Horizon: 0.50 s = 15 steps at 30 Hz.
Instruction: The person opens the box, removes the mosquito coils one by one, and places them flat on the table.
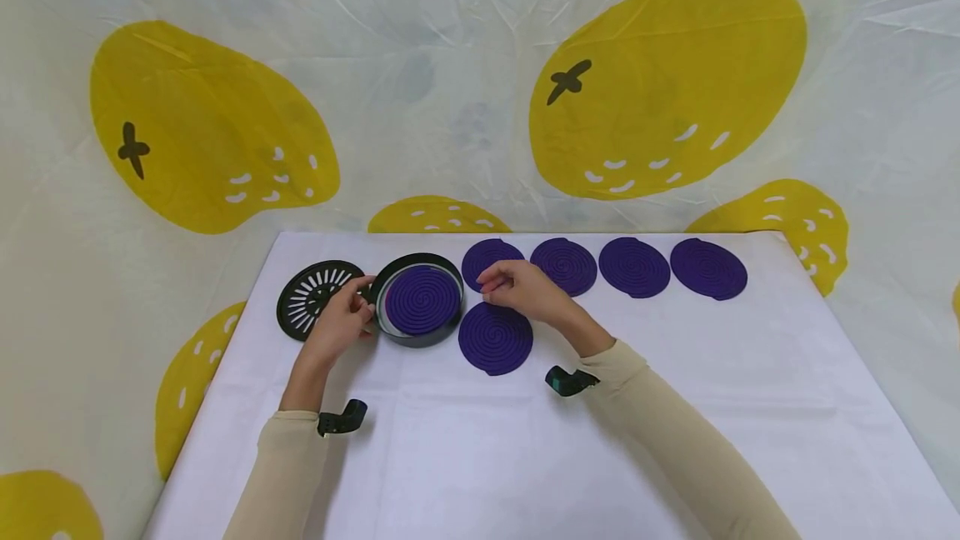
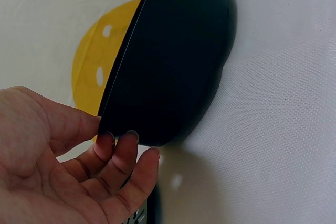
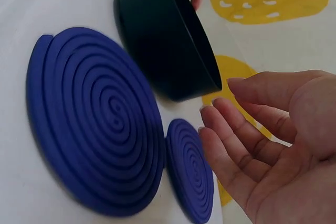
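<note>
A round black tin (image 1: 416, 343) holds a purple spiral mosquito coil (image 1: 422, 300), which lies a little tilted inside it. My left hand (image 1: 341, 325) pinches the tin's left edge. In the left wrist view, the thumb is at the rim and fingertips touch the dark wall (image 2: 168, 56). Just right of the tin, my right hand (image 1: 528, 292) hovers with loosely bent fingers and nothing in them. Below that hand lies a second mosquito coil (image 1: 495, 342); another coil (image 1: 483, 255) behind it is partly covered by the fingers. The right wrist view shows a gap between fingertips and tin.
A black slotted lid (image 1: 287, 317) lies left of the tin, partly behind the left hand. Further purple coils (image 1: 564, 267) (image 1: 634, 267) (image 1: 708, 269) line the far edge of the white-covered table (image 1: 465, 457). A lemon-print cloth (image 1: 435, 107) hangs behind.
</note>
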Motion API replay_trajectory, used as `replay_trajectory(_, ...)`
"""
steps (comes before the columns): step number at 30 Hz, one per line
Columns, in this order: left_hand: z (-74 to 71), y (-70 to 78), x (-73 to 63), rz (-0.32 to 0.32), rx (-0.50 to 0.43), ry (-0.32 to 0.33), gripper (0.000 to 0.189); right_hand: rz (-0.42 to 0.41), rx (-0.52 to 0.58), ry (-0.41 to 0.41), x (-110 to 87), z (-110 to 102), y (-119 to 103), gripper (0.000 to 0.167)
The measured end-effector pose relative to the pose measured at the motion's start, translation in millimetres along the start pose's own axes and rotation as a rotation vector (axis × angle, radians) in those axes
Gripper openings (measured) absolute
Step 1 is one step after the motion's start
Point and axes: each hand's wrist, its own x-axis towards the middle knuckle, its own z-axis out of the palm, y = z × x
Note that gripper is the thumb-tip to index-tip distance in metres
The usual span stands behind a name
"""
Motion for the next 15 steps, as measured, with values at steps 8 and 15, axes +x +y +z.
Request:
replay_trajectory(8,0.6,0.4,0.5,-0.004,0.001,-0.002,0.055,0.018,-0.019,0.038,13.1,9.6,-10.5,0.028)
replay_trajectory(15,-0.2,0.5,0.4,0.000,-0.001,-0.005,0.055,0.009,0.001,0.056,21.3,18.0,-20.6,0.027)
